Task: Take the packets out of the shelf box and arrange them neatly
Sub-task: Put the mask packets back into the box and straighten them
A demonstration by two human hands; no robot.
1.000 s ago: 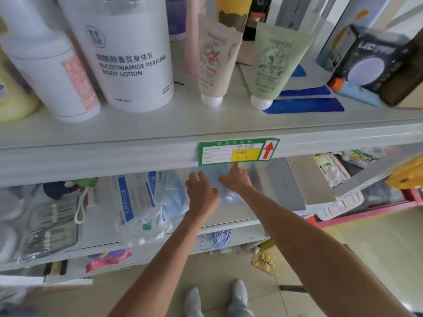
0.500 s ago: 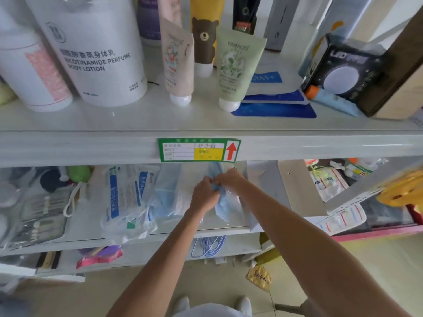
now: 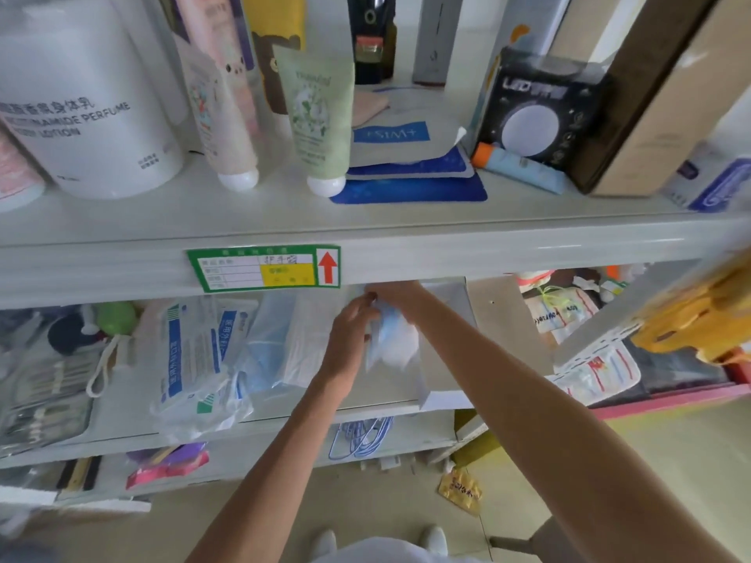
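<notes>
Both hands meet at frame centre, under the shelf edge. Left hand (image 3: pixel 350 339) and right hand (image 3: pixel 396 294) pinch one light-blue packet (image 3: pixel 392 345) above the shelf box (image 3: pixel 441 400). More packets (image 3: pixel 227 351) lie centre-left.

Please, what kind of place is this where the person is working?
Probably a small shop or its stockroom. A green price label is stuck on the shelf edge, lotion bottles and tubes stand above it, and sealed packets lie on the shelf below.
</notes>
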